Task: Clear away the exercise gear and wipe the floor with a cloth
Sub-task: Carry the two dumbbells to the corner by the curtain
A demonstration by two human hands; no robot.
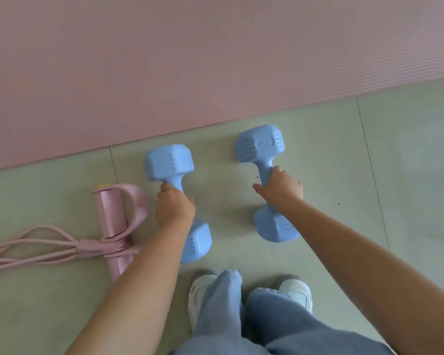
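While standing on pale floor tiles [318,175] in white shoes [199,293]: left hand [173,204] wrapped round one light blue plastic dumbbell [168,162], right hand [282,187] round another [260,143]. Pink pull rope [108,213] beside. Pink ribbed mat [190,60] beyond.

The far head of the blue dumbbell [265,181] gripped by the right hand [282,187] bears a raised "2KG" in an oval. Its near head, just below that hand, carries the same mark, seen upside down.
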